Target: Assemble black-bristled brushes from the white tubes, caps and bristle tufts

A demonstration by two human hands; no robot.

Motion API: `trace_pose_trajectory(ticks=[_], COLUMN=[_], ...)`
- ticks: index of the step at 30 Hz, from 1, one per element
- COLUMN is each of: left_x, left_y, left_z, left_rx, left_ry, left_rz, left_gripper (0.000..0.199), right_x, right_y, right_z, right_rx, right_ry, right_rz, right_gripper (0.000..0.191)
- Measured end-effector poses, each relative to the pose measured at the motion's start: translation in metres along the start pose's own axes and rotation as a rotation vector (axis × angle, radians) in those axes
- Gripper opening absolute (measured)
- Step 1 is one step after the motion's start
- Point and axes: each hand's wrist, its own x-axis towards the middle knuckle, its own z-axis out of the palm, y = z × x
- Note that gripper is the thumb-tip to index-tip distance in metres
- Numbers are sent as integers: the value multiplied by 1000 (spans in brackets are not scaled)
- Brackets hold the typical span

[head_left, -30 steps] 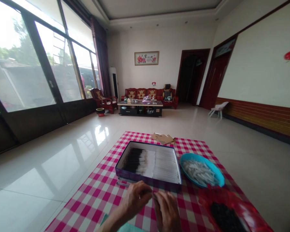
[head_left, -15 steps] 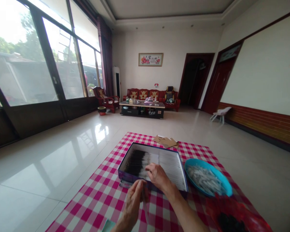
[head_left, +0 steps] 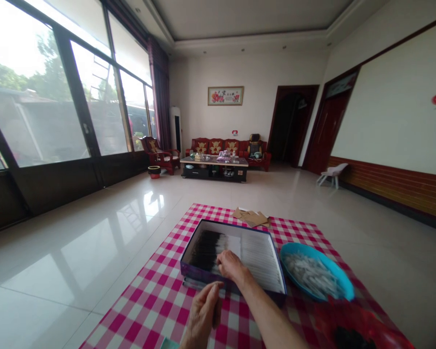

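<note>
Moved: right hand (head_left: 232,266) from below the lidless box (head_left: 198,274) to inside it.
Right hand: curled over thin sticks (head_left: 207,249), grip unclear.
Left hand (head_left: 202,315): fingers half-open, grip unclear, just before box.
Blue basin (head_left: 343,286): right of right hand.

Tall windows (head_left: 94,97) light a glossy tiled floor (head_left: 76,242) leading to a red sofa (head_left: 215,147).

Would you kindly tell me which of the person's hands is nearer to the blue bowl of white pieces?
The right hand is nearer: it is over the open box, to the left of the blue bowl. The left hand is farther, in front of the box, above the checked cloth.
</note>
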Motion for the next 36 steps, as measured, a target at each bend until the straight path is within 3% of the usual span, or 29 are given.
trace_pose_trajectory(ticks=[2, 6, 8, 15, 19, 26, 36], left_x=[1, 6, 9, 17, 28, 61, 136], left_y=[3, 7, 9, 20, 21, 25, 31], left_z=[0, -4, -7, -9, 6, 10, -6], left_rx=[12, 38, 110, 763, 1063, 1231, 1135], left_ry=[-5, 0, 0, 30, -45, -34, -72], left_rz=[17, 51, 98, 551, 536, 526, 554], left_gripper=[58, 54, 53, 24, 23, 17, 17], right_x=[-5, -23, -38, -107, -131, -132, -105], right_y=[2, 6, 10, 55, 80, 85, 59], right_z=[-5, -15, -19, -23, -8, 10, 18], right_rx=[3, 2, -1, -47, -97, 32, 241], right_ry=[33, 163, 260, 571, 622, 723, 778], right_rz=[-4, 3, 16, 163, 209, 116, 88], right_gripper=[33, 14, 19, 24, 21, 24, 23])
